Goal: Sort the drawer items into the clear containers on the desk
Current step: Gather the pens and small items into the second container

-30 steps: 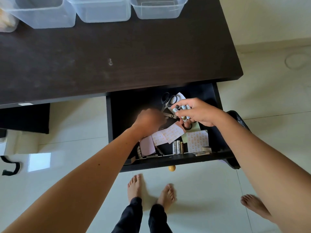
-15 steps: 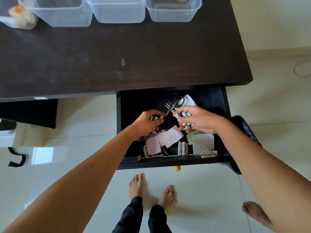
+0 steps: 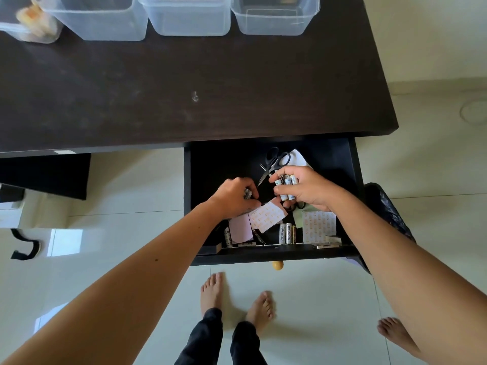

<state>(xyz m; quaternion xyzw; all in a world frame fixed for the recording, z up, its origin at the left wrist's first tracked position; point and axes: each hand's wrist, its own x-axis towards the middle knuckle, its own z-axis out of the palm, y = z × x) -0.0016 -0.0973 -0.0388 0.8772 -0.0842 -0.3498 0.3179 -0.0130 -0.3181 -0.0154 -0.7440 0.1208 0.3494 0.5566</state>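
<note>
Left hand (image 3: 233, 197) has dropped lower into the drawer (image 3: 353, 185) than half a second ago, now curled over the patterned paper slips (image 3: 267, 216), fingers closed on a small battery-like item (image 3: 247, 193) poking out by the thumb; exact object hard to tell. Right hand (image 3: 307, 189) barely shifted, closed around a bunch of batteries (image 3: 286, 187), held upright above the drawer's middle. Scissors (image 3: 274, 162) lie toward the back of the drawer, just beyond both hands, on a white sheet (image 3: 299, 159). More batteries (image 3: 286, 233) lie loose near the front wall, beside a pink slip (image 3: 239, 229) and another patterned sheet (image 3: 319, 226). Clear containers (image 3: 188, 19) sit in a row at the far edge of the dark desk (image 3: 184, 88), well apart from the hands; leftmost tub (image 3: 34, 27) holds something yellowish, blurred.
</note>
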